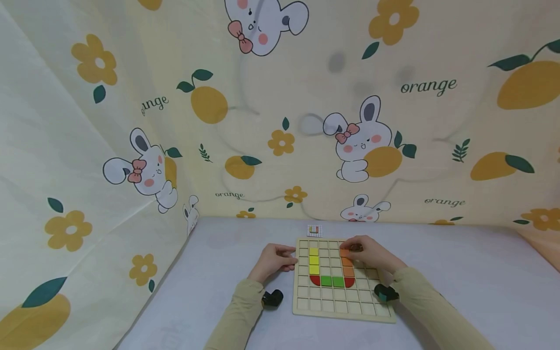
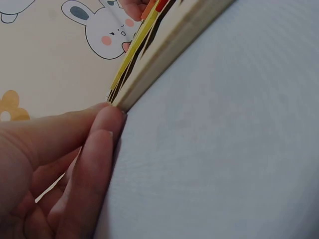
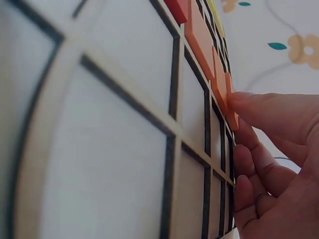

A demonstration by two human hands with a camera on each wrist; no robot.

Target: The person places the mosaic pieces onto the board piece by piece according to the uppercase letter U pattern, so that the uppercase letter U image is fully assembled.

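Observation:
A wooden grid board lies on the table. My left hand holds its left edge with thumb and fingertips, seen close up in the left wrist view. At the top of the right-hand column, my right hand pinches an orange square tile, partly hidden by the fingers. Orange tiles continue below it. Yellow tiles form the left column. Two green tiles lie between two rounded red tiles along the bottom, so the pieces make a U.
Behind the board lies a small card printed with a U pattern on a grid. Patterned cloth hangs behind the table and on its left. Black wrist devices are worn at both cuffs; the right one hangs over the board's right side.

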